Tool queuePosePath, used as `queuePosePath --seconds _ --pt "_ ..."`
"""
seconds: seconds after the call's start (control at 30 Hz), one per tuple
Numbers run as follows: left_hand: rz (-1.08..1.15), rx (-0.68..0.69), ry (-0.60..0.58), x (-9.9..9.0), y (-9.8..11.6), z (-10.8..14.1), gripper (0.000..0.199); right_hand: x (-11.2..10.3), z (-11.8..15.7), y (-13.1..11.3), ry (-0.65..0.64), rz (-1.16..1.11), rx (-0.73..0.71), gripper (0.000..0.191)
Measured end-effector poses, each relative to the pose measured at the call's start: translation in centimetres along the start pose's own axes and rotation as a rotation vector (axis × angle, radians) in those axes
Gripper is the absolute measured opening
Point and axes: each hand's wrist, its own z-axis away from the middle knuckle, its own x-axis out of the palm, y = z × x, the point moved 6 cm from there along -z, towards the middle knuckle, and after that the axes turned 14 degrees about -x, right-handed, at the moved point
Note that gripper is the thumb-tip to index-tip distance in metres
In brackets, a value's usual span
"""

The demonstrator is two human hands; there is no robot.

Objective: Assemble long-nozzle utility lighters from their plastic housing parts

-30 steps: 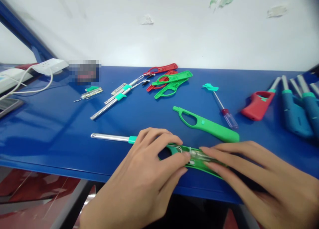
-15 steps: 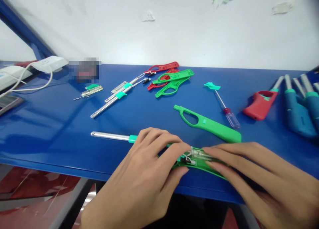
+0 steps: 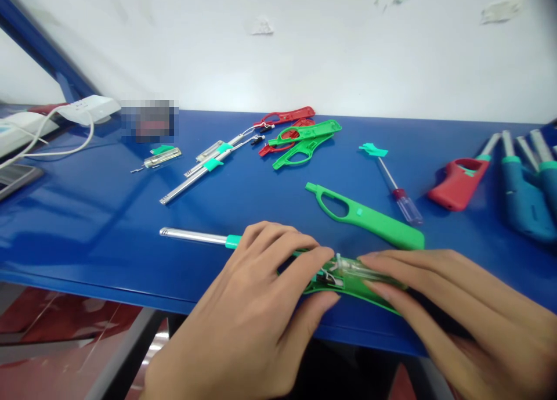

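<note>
My left hand is closed around the opened green lighter half-shell near the table's front edge. Out past its knuckles, to the left, runs the lighter's metal tube with a teal collar. A clear fuel tank lies along the shell, pinched between the thumb and fingers of my right hand. Between the two hands, a small black igniter part with a white wire shows inside the shell. My left fingers hide the shell's trigger end; my right hand covers its far end.
Just beyond my hands lies another green half-shell. A screwdriver, a red lighter and several blue lighters are at the right. Metal tubes and red and green shells lie farther back. A power strip sits far left.
My left thumb has slid slightly right along the shell's near edge. The tank's left end shows a little more clearly, and the whole view has shifted slightly.
</note>
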Motion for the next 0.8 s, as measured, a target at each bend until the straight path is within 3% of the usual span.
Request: queuePosePath --seconds 0.47,0.6,0.73,0.8 --pt "0.012 0.045 0.058 -0.4 -0.2 -0.3 0.013 -0.4 0.5 -0.9 0.011 -0.012 -0.088 0.039" --pt "0.0 0.061 0.043 -0.6 -0.1 -0.4 0.013 -0.3 0.3 -0.2 -0.02 -0.013 -0.117 0.046" --pt "-0.031 0.049 0.047 -0.4 -0.1 -0.8 0.011 0.0 0.6 0.4 0.004 0.015 -0.266 0.053" --pt "-0.044 0.046 0.053 -0.3 -0.1 -0.9 0.011 0.2 1.0 0.8 0.03 0.012 -0.242 0.057"
